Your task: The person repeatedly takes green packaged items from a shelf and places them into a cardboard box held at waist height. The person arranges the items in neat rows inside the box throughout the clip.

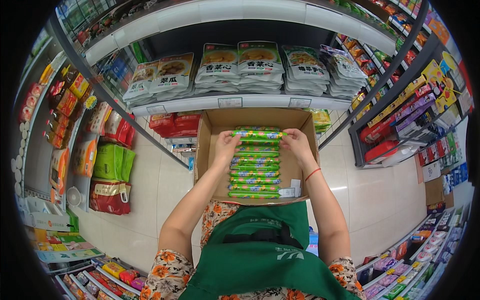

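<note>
An open cardboard box (294, 170) stands before me, against the shelf front. Inside it lies a column of long, slim green plastic-wrapped snack sticks (255, 173). At the column's far end, one green wrapped stick (258, 134) spans between my hands, over the others. My left hand (226, 144) pinches its left end between thumb and fingers. The right end is pinched by my right hand (296, 141), whose wrist wears a red cord. A small white label (288, 192) lies near the box's lower right corner.
Stacked food pouches (258, 63) fill the shelf behind the box, with a white price rail (262, 102) along its edge. Red packets (174, 125) sit lower left of it. A wire-sided rack (397, 120) stands right; bottles (66, 101) and bags (110, 161) line the left.
</note>
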A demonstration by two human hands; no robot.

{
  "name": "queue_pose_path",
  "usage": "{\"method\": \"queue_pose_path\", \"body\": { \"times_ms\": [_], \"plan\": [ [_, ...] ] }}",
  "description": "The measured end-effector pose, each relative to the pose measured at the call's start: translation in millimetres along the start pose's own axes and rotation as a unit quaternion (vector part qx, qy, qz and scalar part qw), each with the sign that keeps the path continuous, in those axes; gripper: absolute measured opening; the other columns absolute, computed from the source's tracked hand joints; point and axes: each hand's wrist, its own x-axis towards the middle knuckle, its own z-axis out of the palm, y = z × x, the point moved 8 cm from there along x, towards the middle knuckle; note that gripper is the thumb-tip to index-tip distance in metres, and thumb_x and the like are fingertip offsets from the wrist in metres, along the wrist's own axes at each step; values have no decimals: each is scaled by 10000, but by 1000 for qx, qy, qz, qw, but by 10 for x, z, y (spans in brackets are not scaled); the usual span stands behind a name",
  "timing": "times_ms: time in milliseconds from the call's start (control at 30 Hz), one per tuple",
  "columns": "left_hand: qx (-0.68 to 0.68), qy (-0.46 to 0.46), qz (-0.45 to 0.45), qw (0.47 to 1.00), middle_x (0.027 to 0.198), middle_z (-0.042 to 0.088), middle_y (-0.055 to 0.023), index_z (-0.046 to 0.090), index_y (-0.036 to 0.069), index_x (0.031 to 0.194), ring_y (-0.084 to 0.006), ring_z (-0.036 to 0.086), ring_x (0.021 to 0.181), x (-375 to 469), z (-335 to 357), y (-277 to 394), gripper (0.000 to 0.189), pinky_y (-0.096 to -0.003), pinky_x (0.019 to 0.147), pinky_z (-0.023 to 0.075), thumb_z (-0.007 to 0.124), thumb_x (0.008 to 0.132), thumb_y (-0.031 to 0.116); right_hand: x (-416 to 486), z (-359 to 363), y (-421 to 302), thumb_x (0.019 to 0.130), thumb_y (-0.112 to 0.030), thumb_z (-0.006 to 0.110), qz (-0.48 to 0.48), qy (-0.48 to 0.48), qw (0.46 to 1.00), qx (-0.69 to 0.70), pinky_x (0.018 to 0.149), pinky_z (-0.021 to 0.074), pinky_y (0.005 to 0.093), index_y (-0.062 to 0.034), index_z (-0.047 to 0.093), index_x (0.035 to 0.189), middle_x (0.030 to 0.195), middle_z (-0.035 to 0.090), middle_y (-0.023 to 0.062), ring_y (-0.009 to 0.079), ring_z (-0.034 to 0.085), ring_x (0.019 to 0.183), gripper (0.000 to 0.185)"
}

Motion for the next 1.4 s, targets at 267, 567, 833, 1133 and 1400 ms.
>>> {"method": "queue_pose_path", "body": {
  "times_ms": [267,567,833,1133,1400],
  "plan": [
    [77,30,-40,996,822,556,32,581,72,1170,-48,484,670,172,-146,-307,280,-205,583,415,590,916,190,186,23,347,857,-57,587,47,16,999,-22,703,493,260,63,504,1257,1003,628,87,143,620,846,426],
    [129,7,-28,991,823,543,37,567,48,1224,-54,473,698,339,-109,-377,311,-217,598,389,543,926,133,226,70,438,884,-92,573,86,14,996,-15,844,479,266,35,446,1335,1193,589,92,152,584,1029,485],
    [137,-9,-19,990,864,575,23,581,13,1188,-68,506,777,447,-32,-351,273,-221,724,417,513,936,93,231,81,441,889,-70,556,74,12,997,29,867,446,296,45,383,1383,1241,549,125,178,547,1049,535],
    [156,-22,-1,987,829,572,35,611,7,1085,-47,481,734,718,-106,-618,203,-211,686,398,488,940,79,284,96,455,895,-88,561,52,5,997,50,896,434,310,46,337,1412,1295,521,140,177,538,1063,579],
    [191,-28,8,981,801,565,27,615,10,1041,-50,464,712,817,-120,-669,189,-221,659,389,473,943,85,221,128,346,890,-93,574,50,-13,997,59,964,409,298,83,309,1408,1356,474,186,211,505,1176,609]
  ]
}}
